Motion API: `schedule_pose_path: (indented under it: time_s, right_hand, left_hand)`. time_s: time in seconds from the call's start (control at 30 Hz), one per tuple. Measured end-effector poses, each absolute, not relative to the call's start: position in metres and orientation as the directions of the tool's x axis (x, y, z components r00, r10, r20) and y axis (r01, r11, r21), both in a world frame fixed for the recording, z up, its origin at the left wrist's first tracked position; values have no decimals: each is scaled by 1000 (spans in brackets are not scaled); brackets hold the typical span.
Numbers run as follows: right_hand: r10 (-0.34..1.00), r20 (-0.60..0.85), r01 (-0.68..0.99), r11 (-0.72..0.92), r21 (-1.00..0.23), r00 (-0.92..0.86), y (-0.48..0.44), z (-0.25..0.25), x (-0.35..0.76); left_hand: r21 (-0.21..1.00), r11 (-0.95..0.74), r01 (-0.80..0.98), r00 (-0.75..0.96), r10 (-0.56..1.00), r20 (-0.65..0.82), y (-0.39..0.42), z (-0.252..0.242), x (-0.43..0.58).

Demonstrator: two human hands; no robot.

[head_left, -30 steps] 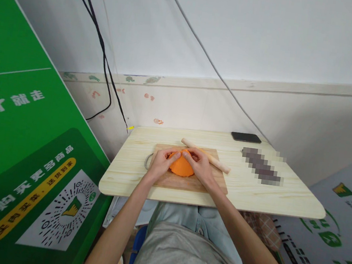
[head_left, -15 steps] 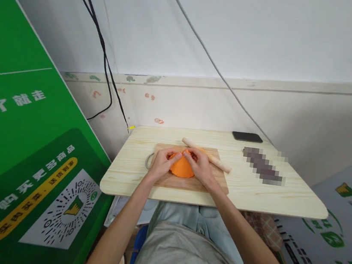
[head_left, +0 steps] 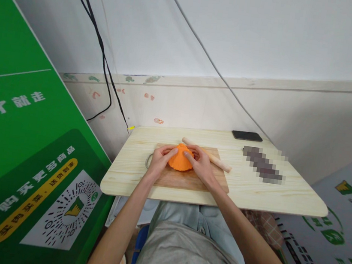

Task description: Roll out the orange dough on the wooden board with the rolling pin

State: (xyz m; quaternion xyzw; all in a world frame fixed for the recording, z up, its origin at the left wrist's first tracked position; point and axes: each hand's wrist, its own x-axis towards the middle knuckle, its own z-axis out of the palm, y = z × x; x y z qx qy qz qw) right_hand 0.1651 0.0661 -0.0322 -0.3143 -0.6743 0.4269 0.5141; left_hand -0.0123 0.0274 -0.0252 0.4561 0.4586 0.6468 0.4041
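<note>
A lump of orange dough (head_left: 179,160) sits on a brown wooden board (head_left: 189,179) on the light wooden table (head_left: 252,192). My left hand (head_left: 160,161) cups its left side with fingers curled against it. My right hand (head_left: 200,164) presses its right side, fingers wrapped on the dough. A wooden rolling pin (head_left: 216,160) lies at the board's far right edge, just behind my right hand.
A black phone (head_left: 247,135) lies at the table's far edge. A pixelated dark strip (head_left: 263,164) lies to the right. A green printed panel (head_left: 15,141) stands on the left; cables (head_left: 104,59) hang on the wall. A metal ring (head_left: 148,161) juts from the board's left end.
The dough has been pushed up into a taller, rounder mound, and its top now rises between my fingers. Both hands have shifted slightly farther along the board.
</note>
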Motion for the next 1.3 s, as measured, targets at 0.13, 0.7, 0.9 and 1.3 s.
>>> schedule_pose_path:
  time_s: [0.13,0.7,0.9,1.3]
  right_hand:
    - [861,428,-40,435,-900,-274,64,-30,167]
    - [821,500,46,531,-846,-274,59,-24,170]
    - [810,503,39,537,-843,-301,58,-23,170]
    - [789,498,9,537,-843,-360,55,-19,174]
  left_hand:
    - [947,-321,-15,-229,923,310,25,-22,-11]
    - [901,-394,182,-195,883,426,25,-33,-10]
    - [876,-426,226,-182,865,468,24,-32,-7]
    - [879,-411,240,-133,883,449,21,-30,-11]
